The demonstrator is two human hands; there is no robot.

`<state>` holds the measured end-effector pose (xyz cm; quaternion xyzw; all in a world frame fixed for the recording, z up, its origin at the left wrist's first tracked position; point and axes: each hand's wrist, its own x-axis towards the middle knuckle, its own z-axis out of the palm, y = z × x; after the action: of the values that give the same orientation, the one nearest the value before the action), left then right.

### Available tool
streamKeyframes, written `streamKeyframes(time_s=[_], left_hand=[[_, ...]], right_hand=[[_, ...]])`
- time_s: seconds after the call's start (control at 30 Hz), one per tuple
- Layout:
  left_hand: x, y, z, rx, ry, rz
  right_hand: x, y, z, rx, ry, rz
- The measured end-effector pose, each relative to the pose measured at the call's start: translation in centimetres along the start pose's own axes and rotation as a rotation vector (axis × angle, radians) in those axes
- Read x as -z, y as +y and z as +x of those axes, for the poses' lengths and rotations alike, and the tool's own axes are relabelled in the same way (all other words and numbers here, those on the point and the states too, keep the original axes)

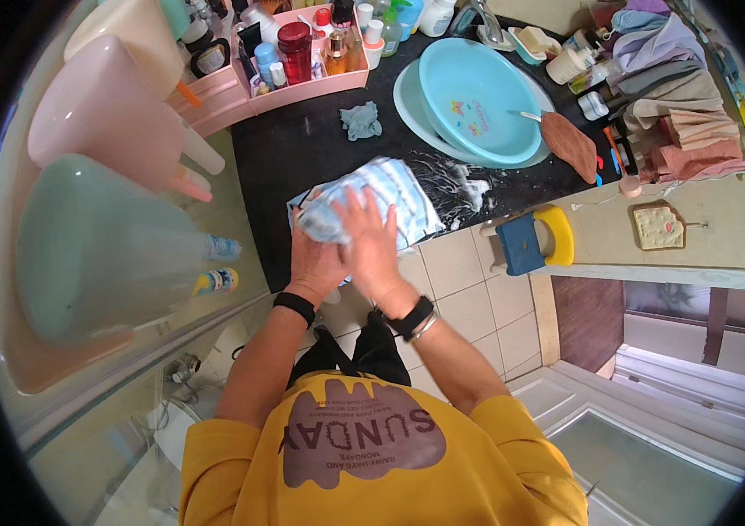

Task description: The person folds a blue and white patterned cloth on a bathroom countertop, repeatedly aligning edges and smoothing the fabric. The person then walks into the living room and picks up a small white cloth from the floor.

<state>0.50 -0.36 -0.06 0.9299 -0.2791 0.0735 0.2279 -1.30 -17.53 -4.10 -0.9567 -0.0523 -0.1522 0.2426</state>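
Note:
A blue and white striped cloth point(405, 197) lies folded at the front edge of the black countertop point(267, 154). My right hand point(367, 237) presses on it from above with its fingers spread. To its left, my left hand point(315, 256) grips the cloth's bunched near end, its fingers partly hidden by the fabric. White suds point(474, 191) streak the counter to the right of the cloth. A crumpled grey-blue rag point(360, 121) lies beyond it. The light blue basin point(491, 98) stands at the back right, with a brown cloth pad point(568, 146) at its rim.
Pink organizer trays point(313, 89) full of bottles stand at the back left. Large plastic tubs point(103, 250) are on the left. Folded towels point(688, 112) and small bottles line the right end. A blue and yellow stool point(524, 243) stands below the counter's right side.

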Motion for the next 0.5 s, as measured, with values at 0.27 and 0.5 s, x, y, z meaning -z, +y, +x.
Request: streamKeyframes(time_s=[0.27, 0.5], left_hand=[[0.2, 0.3, -0.1, 0.06, -0.024, 0.07], [-0.1, -0.1, -0.3, -0.03, -0.011, 0.111]], right_hand=[[8.5, 6.7, 5.2, -0.287, 0.078, 0.115], [0.6, -2.4, 0.9, -0.019, 0.106, -0.008]])
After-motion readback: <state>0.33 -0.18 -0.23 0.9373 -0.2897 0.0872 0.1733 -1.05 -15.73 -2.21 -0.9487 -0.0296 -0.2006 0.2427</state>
